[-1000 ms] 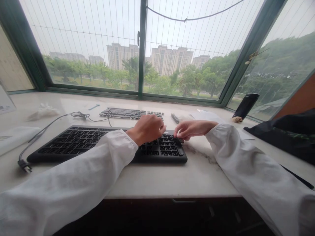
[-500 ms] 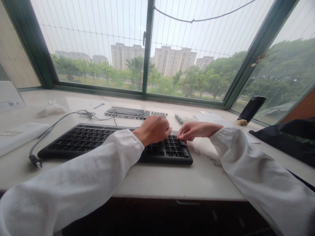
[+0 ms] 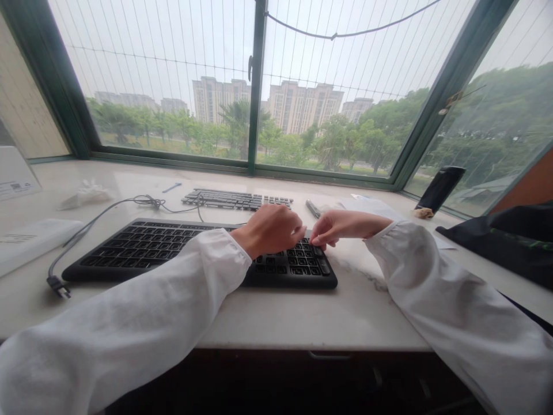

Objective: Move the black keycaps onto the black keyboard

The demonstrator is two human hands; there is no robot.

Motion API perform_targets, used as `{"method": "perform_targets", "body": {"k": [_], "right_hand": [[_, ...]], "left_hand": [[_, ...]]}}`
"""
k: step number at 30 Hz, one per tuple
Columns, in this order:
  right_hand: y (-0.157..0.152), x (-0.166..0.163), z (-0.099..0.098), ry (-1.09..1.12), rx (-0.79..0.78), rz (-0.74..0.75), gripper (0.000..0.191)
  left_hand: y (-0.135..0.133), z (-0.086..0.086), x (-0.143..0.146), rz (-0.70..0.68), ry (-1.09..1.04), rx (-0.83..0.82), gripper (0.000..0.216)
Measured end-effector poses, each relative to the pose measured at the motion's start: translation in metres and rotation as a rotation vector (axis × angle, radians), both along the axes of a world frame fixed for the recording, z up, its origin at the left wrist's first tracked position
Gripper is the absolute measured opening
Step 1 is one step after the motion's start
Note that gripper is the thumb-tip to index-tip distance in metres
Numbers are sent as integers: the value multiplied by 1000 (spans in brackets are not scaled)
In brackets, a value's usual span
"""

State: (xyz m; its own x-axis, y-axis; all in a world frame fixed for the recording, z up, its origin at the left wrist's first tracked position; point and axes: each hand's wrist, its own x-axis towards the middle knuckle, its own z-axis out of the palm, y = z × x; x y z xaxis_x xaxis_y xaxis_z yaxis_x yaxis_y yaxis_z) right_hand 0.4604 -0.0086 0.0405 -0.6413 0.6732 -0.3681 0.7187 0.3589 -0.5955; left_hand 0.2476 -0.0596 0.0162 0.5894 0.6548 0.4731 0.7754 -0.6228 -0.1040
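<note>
A black keyboard [image 3: 142, 249] lies at a slant on the pale marble-look counter, most of its keycaps off and the square sockets bare. A few tall keycaps [image 3: 323, 264] sit at the right edge of its number pad. Above the right part of the keyboard is my left hand [image 3: 270, 229], its fingers curled in and largely hidden behind its back. My right hand [image 3: 332, 228] rests at the number pad's upper right corner, thumb and forefinger pinched together. Whatever is between the fingers of either hand is too small or hidden.
Loose keycaps [image 3: 237, 199] stand in rows behind the keyboard. A cable [image 3: 125, 202] with a USB plug [image 3: 58, 286] curls at left, near a plastic bag [image 3: 86, 194] and white box [image 3: 34, 242]. A blue tool [image 3: 171, 188], papers [image 3: 371, 207] and black cloth [image 3: 510, 239] lie around.
The thumb and forefinger of my left hand have shifted slightly, showing a small gap. My right hand stays at the number pad's corner. The whole view has moved a little.
</note>
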Motion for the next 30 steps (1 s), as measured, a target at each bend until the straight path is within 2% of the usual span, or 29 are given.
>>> {"method": "perform_targets", "body": {"k": [3, 9, 16, 24, 30], "right_hand": [[-2, 0, 1, 8, 28, 33, 45], [-5, -1, 4, -12, 96, 73, 39], [-8, -3, 5, -35, 148, 67, 45], [-9, -1, 9, -55, 168, 105, 46], [-11, 7, 18, -102, 140, 183, 60]], "left_hand": [[-2, 3, -2, -69, 16, 6, 48], [-4, 6, -7, -373, 130, -48, 39], [4, -4, -6, -534, 119, 45, 28], [5, -8, -3, -552, 85, 86, 26], [3, -9, -1, -533, 84, 94, 26]]}}
